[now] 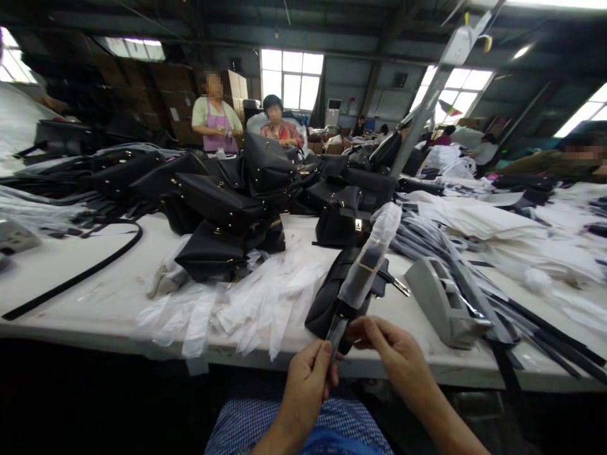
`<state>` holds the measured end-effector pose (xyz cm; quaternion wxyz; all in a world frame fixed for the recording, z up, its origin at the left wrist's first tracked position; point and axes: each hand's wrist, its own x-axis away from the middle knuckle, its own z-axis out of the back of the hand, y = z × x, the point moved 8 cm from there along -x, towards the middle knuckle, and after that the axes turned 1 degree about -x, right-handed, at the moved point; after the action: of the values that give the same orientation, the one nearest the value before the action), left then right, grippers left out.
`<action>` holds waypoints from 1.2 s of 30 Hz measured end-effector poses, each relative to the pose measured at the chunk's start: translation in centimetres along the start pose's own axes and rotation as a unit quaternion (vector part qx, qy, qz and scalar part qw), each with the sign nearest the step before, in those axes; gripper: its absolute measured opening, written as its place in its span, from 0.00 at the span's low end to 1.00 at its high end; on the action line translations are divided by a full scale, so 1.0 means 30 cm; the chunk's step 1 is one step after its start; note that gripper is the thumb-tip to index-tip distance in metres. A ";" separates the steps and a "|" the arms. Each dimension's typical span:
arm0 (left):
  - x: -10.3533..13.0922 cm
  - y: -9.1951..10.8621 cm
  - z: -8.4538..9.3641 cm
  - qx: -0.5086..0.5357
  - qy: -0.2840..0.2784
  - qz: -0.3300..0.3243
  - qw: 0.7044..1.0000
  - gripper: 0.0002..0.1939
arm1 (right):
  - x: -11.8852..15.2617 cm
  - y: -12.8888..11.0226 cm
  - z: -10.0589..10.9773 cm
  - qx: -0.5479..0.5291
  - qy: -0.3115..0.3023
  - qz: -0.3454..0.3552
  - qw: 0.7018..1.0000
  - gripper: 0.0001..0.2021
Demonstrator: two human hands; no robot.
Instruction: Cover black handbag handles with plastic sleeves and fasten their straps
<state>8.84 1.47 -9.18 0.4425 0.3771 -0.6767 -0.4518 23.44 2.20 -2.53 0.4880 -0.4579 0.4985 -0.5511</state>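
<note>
In the head view my left hand point(307, 373) is closed, thumb on top, around the lower end of a black bag strap point(336, 328). Clear plastic wrap point(365, 272) covers the strap's upper part, which rises away from me over a black handbag point(322, 300) at the table's front edge. My right hand point(396, 351) is just right of the strap, fingers curled and pinched close to the handbag. What lies between those fingertips is hidden. A metal clasp point(401, 287) sticks out at the handbag's right side.
A grey tape dispenser point(441, 303) stands at right beside bundled straps point(474, 297). Loose plastic sleeves point(265, 297) lie at left, some over the edge. Stacked black handbags point(218, 202) fill the middle behind. A metal post point(422, 120) rises at right. Co-workers point(217, 120) are across the table.
</note>
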 end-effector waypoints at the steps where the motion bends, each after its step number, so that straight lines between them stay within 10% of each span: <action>1: -0.004 -0.004 -0.003 -0.011 -0.001 -0.008 1.000 0.31 | -0.019 -0.049 0.064 -0.003 0.065 0.037 0.997 0.19; 3: -0.008 -0.008 -0.014 -0.023 -0.011 -0.030 0.999 0.30 | -0.065 -0.167 0.154 -0.074 0.142 0.100 0.982 0.18; 9: 0.009 0.081 -0.033 -0.140 -0.036 -0.120 0.982 0.25 | -0.291 -0.513 0.137 -0.230 -0.008 0.011 0.973 0.24; 16: -0.018 0.287 0.144 -0.171 0.137 -0.236 0.947 0.18 | -0.405 -0.781 0.208 0.041 -0.027 0.016 0.999 0.20; 20: -0.052 0.313 0.172 -0.254 0.192 -0.304 0.898 0.27 | -0.432 -0.875 0.266 0.313 -0.011 0.074 0.947 0.27; 29: -0.110 0.116 0.016 -0.236 0.098 -0.184 0.949 0.22 | -0.500 -0.737 0.294 0.389 -0.058 0.140 0.909 0.26; 34: -0.114 0.094 0.010 -0.174 0.088 -0.142 0.970 0.13 | -0.243 -0.697 0.393 0.454 0.287 0.297 0.789 0.12; 36: -0.105 0.078 0.005 -0.131 0.058 -0.128 0.981 0.12 | -0.127 -0.558 0.390 0.431 0.311 0.263 0.805 0.12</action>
<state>9.47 5.10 -7.81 0.4654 0.4248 -0.5306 -0.5670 34.07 5.23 15.06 0.5803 0.1445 0.4359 -0.6726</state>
